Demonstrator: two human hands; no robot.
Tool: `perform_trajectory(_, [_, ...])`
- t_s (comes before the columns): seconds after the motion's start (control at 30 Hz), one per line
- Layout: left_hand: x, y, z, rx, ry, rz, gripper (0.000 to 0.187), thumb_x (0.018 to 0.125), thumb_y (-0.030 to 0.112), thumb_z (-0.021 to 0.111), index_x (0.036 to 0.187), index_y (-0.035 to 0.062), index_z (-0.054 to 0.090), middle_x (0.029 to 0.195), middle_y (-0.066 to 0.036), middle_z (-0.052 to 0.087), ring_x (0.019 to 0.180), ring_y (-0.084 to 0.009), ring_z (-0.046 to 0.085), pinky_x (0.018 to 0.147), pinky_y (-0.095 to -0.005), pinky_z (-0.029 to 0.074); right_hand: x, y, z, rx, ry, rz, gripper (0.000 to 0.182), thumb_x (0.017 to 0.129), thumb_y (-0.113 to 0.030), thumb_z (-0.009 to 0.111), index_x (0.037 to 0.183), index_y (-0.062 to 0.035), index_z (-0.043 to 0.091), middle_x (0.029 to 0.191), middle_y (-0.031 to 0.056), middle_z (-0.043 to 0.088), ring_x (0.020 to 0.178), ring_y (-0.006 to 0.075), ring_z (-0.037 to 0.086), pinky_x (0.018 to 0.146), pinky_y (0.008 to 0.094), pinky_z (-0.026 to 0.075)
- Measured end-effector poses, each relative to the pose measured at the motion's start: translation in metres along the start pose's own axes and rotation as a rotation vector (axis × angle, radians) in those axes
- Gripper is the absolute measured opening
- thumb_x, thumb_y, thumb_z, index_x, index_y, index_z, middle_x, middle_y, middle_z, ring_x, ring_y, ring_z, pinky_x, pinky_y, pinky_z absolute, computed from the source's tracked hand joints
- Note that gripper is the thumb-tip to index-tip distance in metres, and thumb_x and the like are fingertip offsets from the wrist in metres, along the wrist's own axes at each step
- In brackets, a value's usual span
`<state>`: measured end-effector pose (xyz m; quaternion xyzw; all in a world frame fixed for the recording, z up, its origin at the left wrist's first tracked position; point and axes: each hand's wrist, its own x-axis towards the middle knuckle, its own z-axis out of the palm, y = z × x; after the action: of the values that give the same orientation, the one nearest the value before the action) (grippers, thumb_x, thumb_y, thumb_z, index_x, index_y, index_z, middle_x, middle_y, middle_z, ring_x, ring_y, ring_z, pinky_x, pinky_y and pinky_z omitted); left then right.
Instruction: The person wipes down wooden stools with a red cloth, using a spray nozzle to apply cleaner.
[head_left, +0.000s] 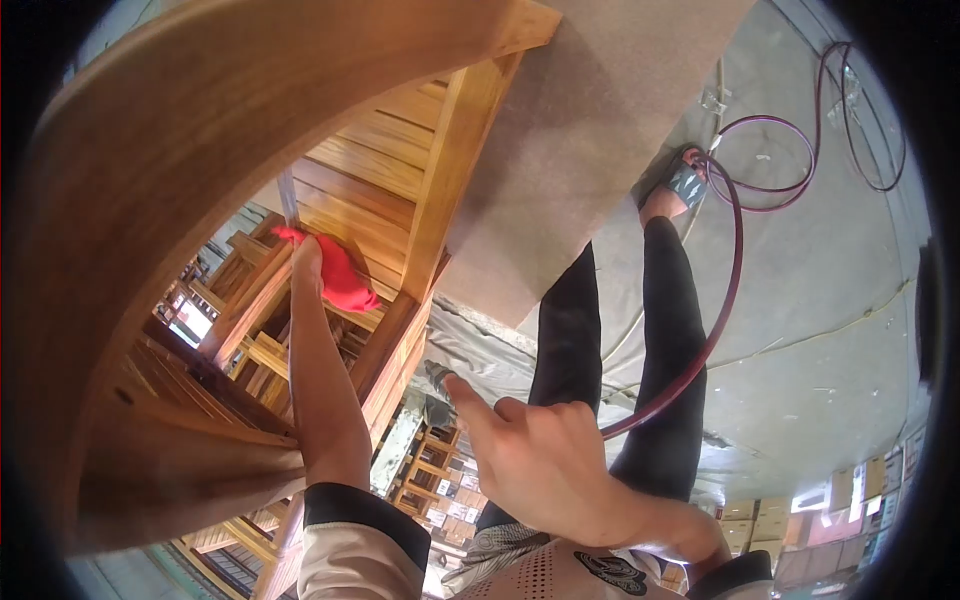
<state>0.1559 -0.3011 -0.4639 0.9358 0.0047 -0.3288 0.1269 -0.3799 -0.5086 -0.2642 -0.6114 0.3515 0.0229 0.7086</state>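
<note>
My left hand [309, 262] reaches over the slatted wooden seat [365, 165] and holds a red cloth [348, 278]. The cloth bunches out on both sides of the hand and lies against the slats. Lower in view, my right hand [545, 455] is closed at the end of a dark red hose [738, 255]. A small grey tip [437, 374] shows by its forefinger; the rest of what it grips is hidden inside the hand. A broad curved wooden rail [190, 130] of the furniture passes close to the camera.
A flat brown board [570, 130] lies beside the seat. The hose loops across the grey floor [790, 310], past my sandalled foot [688, 182]. A thin yellowish cord [830, 330] runs along the floor. More wooden furniture [240, 290] stands at left, with stacked boxes [755, 525] at lower right.
</note>
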Motion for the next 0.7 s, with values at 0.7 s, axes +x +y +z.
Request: perform_trajectory(0.7, [-0.008,0.007,-0.004,-0.343,0.1,-0.355,0.039,0.093,0.039,0.051,0.115,0.0098,0.063,0.118,-0.008,0.065,0.097,-0.0274,0.065,0.084,-0.0471,0.056,-0.013,0.003,-0.026,-0.042,0.017,0.04,0.058,0.07,-0.009,0.061,0.127,0.0011,0.059,0.062,0.0101,0.061,0.045,0.0249,0.061,0.04,0.0364,0.047])
